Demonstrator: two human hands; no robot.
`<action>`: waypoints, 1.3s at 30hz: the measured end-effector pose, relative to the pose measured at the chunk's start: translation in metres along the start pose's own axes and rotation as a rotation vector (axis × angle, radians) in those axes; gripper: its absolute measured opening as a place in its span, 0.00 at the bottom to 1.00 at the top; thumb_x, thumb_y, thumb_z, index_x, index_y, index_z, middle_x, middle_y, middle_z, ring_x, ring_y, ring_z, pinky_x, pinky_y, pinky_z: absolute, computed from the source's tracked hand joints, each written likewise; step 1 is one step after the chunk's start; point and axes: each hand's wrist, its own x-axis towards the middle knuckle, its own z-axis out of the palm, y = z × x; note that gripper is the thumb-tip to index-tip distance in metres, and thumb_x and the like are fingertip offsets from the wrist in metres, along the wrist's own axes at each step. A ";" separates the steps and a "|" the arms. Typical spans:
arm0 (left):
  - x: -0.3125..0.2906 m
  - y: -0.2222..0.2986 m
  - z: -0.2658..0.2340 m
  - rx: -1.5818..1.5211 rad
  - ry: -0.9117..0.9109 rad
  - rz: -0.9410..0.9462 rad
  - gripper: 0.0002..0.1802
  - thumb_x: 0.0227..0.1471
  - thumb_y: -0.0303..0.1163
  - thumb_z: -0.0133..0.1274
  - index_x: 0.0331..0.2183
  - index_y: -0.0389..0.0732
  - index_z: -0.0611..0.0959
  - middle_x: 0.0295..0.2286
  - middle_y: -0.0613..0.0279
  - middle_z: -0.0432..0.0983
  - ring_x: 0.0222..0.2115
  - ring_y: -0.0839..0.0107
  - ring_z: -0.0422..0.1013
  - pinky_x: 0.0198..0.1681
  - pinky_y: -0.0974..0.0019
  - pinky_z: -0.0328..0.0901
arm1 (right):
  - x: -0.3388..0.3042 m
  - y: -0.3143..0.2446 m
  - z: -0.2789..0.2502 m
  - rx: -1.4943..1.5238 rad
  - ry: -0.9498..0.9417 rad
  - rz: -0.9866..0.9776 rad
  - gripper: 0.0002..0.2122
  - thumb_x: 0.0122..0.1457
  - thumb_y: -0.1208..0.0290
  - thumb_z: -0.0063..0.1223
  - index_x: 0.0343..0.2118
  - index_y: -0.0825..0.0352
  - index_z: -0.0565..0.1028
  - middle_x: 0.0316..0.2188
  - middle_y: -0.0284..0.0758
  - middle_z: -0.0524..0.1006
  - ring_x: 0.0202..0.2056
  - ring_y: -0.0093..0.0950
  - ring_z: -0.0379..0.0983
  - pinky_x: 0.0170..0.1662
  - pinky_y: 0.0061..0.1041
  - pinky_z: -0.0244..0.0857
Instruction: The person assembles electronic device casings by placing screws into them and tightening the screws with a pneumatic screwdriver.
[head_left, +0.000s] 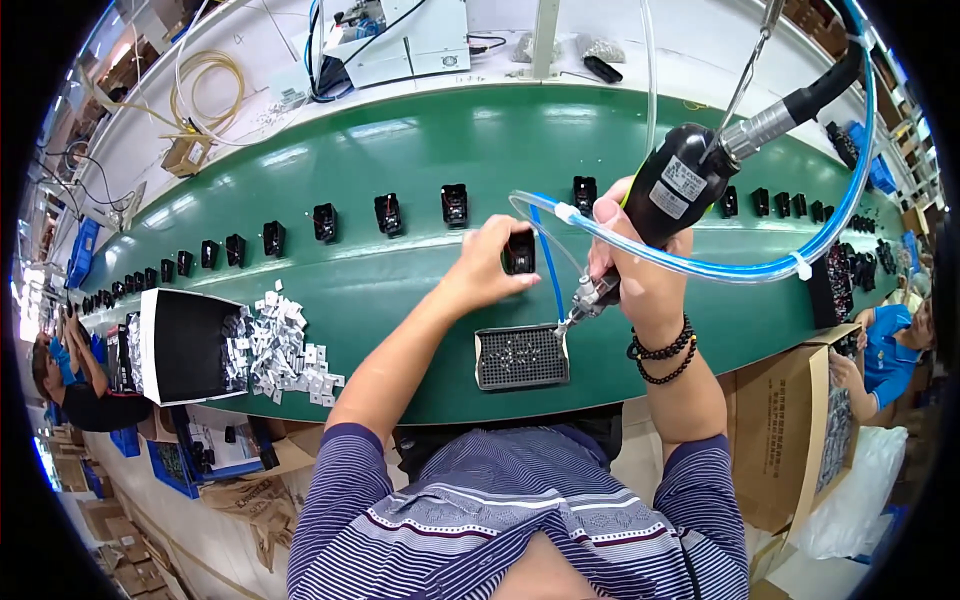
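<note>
My left hand (483,268) grips a small black boxy part (520,252) at the middle of the green bench. In my right hand (645,255) is a black electric screwdriver (672,185), hanging from a cable above, its metal nose (590,298) pointing down and left. Below that nose lies a grey gridded screw tray (522,375) with small pale screws scattered over it. The screwdriver's nose covers the tray's far right corner; whether they touch I cannot tell. Clear and blue air tubes (720,268) loop from the screwdriver across my right wrist.
A curved line of black parts (388,214) stands along the green bench (420,290). Left of me, a tipped black-lined box (195,345) spills metal plates (290,345). A cardboard box (775,440) stands at right. Other people (885,350) sit at both sides. A machine (400,40) stands behind.
</note>
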 end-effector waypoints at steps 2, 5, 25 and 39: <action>-0.046 0.013 0.008 -0.082 -0.012 0.030 0.44 0.38 0.40 0.73 0.56 0.43 0.74 0.48 0.58 0.74 0.49 0.61 0.71 0.57 0.54 0.54 | 0.002 0.003 0.009 -0.006 -0.026 -0.009 0.05 0.60 0.76 0.61 0.37 0.69 0.78 0.24 0.30 0.78 0.19 0.18 0.70 0.23 0.15 0.64; -0.075 0.017 0.020 -0.096 -0.036 0.004 0.46 0.39 0.42 0.73 0.59 0.43 0.72 0.47 0.60 0.74 0.48 0.61 0.71 0.57 0.56 0.54 | 0.003 0.009 0.024 0.048 -0.057 -0.005 0.04 0.63 0.78 0.56 0.38 0.70 0.73 0.20 0.31 0.73 0.15 0.19 0.68 0.19 0.17 0.64; -0.085 0.007 0.036 -0.027 0.132 0.077 0.56 0.33 0.50 0.76 0.62 0.43 0.69 0.44 0.61 0.75 0.40 0.61 0.70 0.51 0.59 0.54 | -0.014 0.059 0.051 0.009 -0.061 0.009 0.05 0.65 0.76 0.55 0.41 0.70 0.72 0.20 0.31 0.72 0.16 0.19 0.68 0.21 0.16 0.64; -0.086 0.005 0.040 -0.002 0.070 -0.002 0.57 0.33 0.46 0.77 0.62 0.42 0.68 0.47 0.60 0.75 0.44 0.62 0.70 0.54 0.58 0.54 | 0.009 0.020 0.041 0.065 -0.091 -0.052 0.08 0.66 0.74 0.56 0.43 0.70 0.71 0.19 0.29 0.69 0.16 0.19 0.66 0.20 0.16 0.62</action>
